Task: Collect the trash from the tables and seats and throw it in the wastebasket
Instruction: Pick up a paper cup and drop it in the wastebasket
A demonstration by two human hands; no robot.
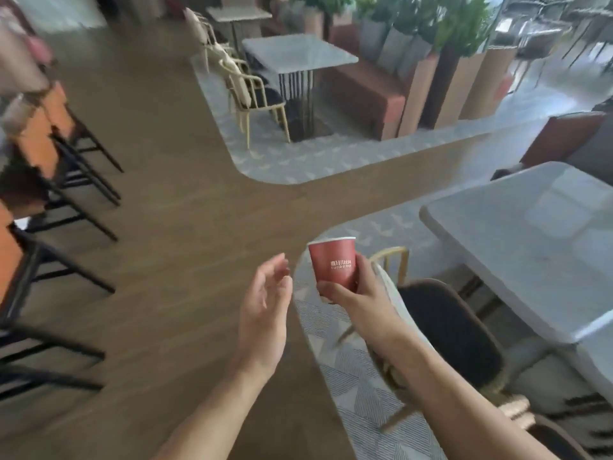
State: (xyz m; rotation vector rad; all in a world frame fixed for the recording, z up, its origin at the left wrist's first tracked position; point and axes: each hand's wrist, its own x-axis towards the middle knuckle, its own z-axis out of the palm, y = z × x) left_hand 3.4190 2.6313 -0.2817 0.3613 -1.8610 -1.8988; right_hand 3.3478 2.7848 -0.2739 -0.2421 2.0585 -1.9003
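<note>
My right hand [361, 300] grips a red paper cup [333, 263] with white lettering, held upright in front of me above the floor. Thumb and fingers curl round its lower half. My left hand [265, 310] hovers just left of the cup with relaxed, slightly bent fingers and holds nothing. No wastebasket is in view.
A white marble table [517, 260] stands at the right with a dark-cushioned chair [451, 330] beside it. Another marble table [298, 54] with cream chairs [248, 91] and a red bench stands ahead. Orange chairs with black legs [43, 151] line the left. Wooden floor runs between.
</note>
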